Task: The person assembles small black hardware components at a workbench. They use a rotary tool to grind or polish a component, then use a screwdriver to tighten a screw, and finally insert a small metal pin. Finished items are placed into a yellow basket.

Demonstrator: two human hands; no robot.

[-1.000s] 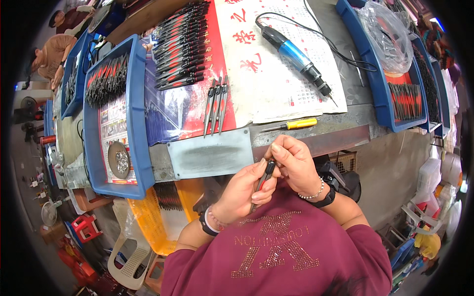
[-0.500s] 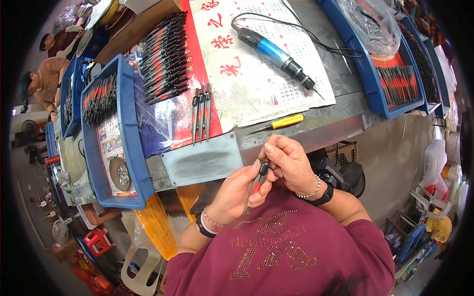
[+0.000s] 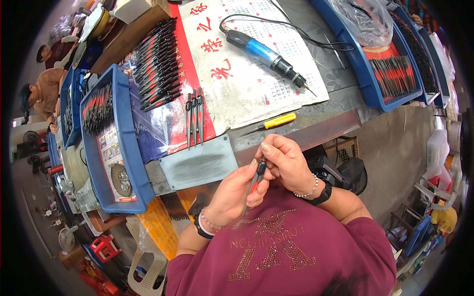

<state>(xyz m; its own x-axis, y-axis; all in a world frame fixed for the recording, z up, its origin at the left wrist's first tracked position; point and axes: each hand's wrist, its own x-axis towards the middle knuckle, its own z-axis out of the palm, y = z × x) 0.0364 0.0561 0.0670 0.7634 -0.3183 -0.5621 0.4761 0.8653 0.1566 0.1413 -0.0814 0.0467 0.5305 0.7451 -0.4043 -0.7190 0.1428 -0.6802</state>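
In front of my chest my left hand (image 3: 239, 190) is closed around a slim black-and-red tool (image 3: 256, 178). Its black rounded head points up and its thin grey end down toward my shirt. My right hand (image 3: 285, 160) meets it at the head, with thumb and forefinger pinched together; whatever lies between those fingertips is hidden. Just beyond my hands, a yellow-handled screwdriver (image 3: 279, 121) rests near the bench edge. Several matching black-and-red tools (image 3: 194, 118) lie side by side left of it, above a smudged pale metal plate (image 3: 200, 163).
A blue electric screwdriver (image 3: 264, 54) with a black cord lies on printed paper (image 3: 242, 89). More tools form a long row (image 3: 158, 66) at the back left. Blue bins (image 3: 136, 163) stand left, one holding a dish of small metal parts (image 3: 120, 180); another bin (image 3: 373, 93) stands right.
The bench scene has shifted slightly left in view. Both hands keep nearly the same hold, and the tool now stands slightly more upright between them.
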